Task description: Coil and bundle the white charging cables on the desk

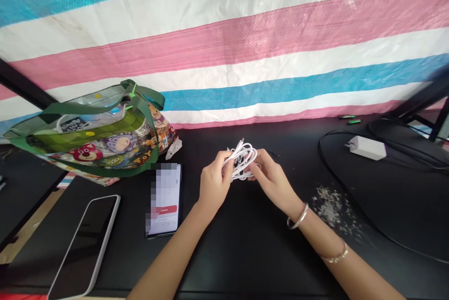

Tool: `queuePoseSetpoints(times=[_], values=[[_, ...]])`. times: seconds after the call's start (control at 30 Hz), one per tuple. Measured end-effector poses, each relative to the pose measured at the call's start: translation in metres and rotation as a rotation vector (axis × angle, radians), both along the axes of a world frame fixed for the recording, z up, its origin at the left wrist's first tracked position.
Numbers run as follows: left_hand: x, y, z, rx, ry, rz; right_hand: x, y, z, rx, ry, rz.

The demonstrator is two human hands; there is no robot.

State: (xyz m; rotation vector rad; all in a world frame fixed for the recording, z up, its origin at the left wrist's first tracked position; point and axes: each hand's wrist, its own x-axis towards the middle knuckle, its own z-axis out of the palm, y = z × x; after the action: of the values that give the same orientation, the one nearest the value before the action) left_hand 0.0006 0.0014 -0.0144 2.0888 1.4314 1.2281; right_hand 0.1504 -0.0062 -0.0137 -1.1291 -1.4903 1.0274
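Observation:
A white charging cable [242,160] is gathered in a loose coil above the middle of the black table. My left hand [214,179] grips the coil's left side, thumb pressed on the strands. On the other side my right hand [275,181] pinches the coil between thumb and fingers. One metal plug of the cable points up at the top of the bundle. Something small and dark shows among the loops, too hidden to name. The fingertips behind the coil are partly hidden.
A lit phone [164,199] and a dark-screened phone in a white case [86,248] lie left. Behind them stands a green-trimmed cartoon bag [115,146]. Rightward are a white power adapter [367,147], a black cable [333,171] and pale crumbs [331,206]. A striped sheet [228,43] hangs behind.

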Motion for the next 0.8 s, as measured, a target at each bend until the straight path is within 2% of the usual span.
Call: queuePoseSetpoints(times=[0.27, 0.6, 0.8], values=[[-0.0004, 0.0013, -0.0001, -0.016, 0.055, -0.005, -0.0018, -0.0017, -0.0001, -0.035, 0.153, 0.063], [-0.0005, 0.0007, -0.0007, 0.019, 0.143, -0.023, -0.0033, -0.0046, 0.001, 0.055, 0.009, -0.012], [-0.001, 0.0025, -0.0042, 0.155, 0.242, -0.088, -0.0041, -0.0053, -0.0009, 0.086, -0.052, -0.095]])
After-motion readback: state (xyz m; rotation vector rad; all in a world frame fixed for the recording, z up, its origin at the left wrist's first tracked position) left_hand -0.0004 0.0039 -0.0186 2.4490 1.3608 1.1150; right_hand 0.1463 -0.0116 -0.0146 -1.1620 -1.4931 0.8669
